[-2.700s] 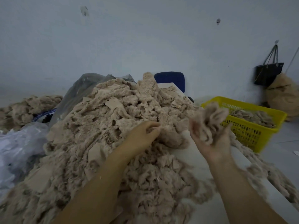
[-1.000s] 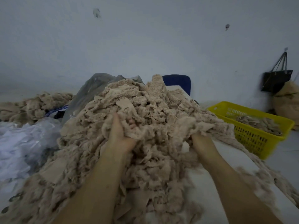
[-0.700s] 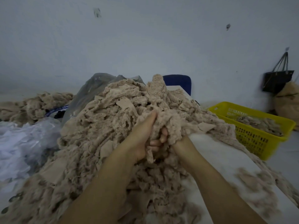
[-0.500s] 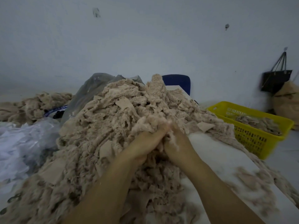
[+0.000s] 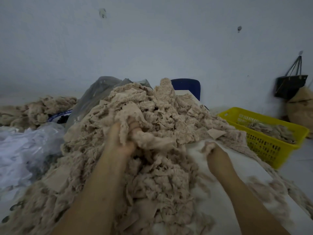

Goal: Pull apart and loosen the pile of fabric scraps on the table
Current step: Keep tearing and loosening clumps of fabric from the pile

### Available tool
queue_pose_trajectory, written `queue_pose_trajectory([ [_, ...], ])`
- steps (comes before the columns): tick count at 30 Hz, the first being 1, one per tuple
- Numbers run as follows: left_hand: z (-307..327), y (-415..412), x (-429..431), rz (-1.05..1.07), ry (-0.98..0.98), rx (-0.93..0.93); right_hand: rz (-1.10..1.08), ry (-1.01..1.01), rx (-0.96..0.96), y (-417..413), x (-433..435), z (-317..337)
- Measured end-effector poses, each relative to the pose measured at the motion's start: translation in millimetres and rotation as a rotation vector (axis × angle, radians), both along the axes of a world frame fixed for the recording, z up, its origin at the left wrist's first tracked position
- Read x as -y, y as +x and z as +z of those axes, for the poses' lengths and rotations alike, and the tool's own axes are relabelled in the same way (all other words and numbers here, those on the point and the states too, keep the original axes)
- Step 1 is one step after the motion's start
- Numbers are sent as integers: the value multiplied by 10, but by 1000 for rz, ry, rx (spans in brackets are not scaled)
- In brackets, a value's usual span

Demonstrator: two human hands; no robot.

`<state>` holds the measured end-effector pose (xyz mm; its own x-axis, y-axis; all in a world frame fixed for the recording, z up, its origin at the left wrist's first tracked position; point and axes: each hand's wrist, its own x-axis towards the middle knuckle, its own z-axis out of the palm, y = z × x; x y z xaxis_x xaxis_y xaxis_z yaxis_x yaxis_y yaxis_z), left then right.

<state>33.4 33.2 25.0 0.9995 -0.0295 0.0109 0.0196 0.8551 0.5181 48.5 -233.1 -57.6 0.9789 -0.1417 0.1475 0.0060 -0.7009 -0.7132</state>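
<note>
White table top [image 5: 220, 197], bare on its right part, pale blue-grey wall [image 5: 152, 39] behind. Item one: left hand [image 5: 122, 143], palm down on the near slope of the pile of fabric scraps [image 5: 160, 109], fingers curled deep into it and gripping a clump of beige scraps; fingertips buried. Item two: right hand [image 5: 216, 153], just off the pile's right edge over the bare table, fingers closed round a small tuft [image 5: 207, 144] of the same scraps; motion blur hides whether the tuft still joins the pile. Both forearms bare. The pile: large, heaped, beige, covering the left and centre of the table and rising to a peak at the far side, with thin loose scraps trailing along the table's right edge. Beyond it, right: yellow basket [image 5: 227, 114] of perforated plastic, beside the table and lower, partly filled with like scraps. Behind the peak: blue chair back [image 5: 186, 86]. Left of the pile: grey plastic bag [image 5: 101, 90], touching it; clear plastic bag [image 5: 20, 150] with white contents, nearer; second heap of beige scraps [image 5: 39, 107], farther back. Far right: black bag [image 5: 289, 85] hung by its straps on the wall, tan sack [image 5: 301, 111] below it.
</note>
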Motion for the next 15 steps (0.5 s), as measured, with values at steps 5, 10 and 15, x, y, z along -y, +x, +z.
queue_pose_trajectory([
  [5, 271, -77, 45, -341, 583, 143, 436, -350, -208, -26, -159, 330],
  [10, 367, -206, 307, -680, 932, 343, 685, 84, 72, -224, -883, 665],
  [15, 361, -145, 60, -333, 512, 344, 438, 225, 166, -126, -611, 413],
])
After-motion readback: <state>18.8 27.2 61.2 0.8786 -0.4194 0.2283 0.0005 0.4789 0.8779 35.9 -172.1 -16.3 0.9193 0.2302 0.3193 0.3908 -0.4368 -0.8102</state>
